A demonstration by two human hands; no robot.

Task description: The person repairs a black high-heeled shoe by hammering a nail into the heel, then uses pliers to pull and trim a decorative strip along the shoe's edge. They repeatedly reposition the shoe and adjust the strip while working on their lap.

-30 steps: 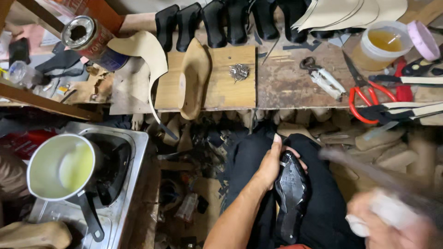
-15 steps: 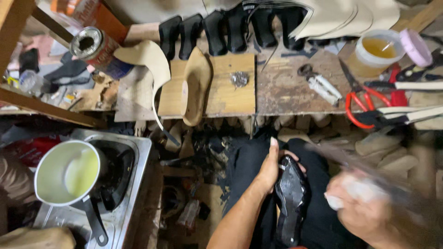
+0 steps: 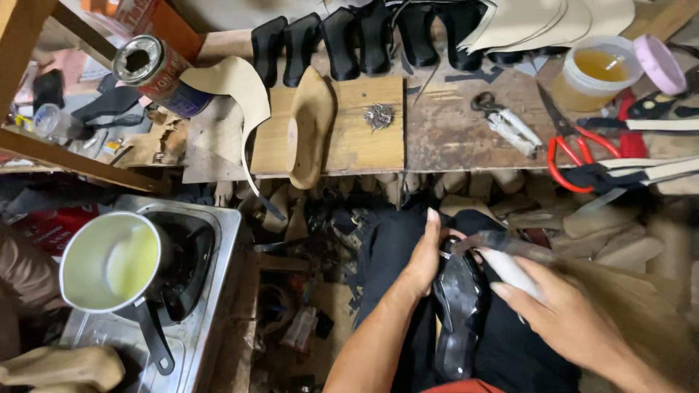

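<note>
The left hand (image 3: 424, 256) is pinning the black shoe sole (image 3: 457, 306) on the lap around 5 o'clock while the right hand (image 3: 564, 314) is gripping a blurred white-handled tool (image 3: 510, 268) over it, so I'd be keeping strokes short and that sole braced.

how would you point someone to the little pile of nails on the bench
Start at the long workbench across the top of the view and find the pale square wooden board near its middle. The pile of small nails sits on the board's upper right part, just right of the tan wooden shoe last. It is the only dark, spiky metal cluster on that clean wood.
</note>
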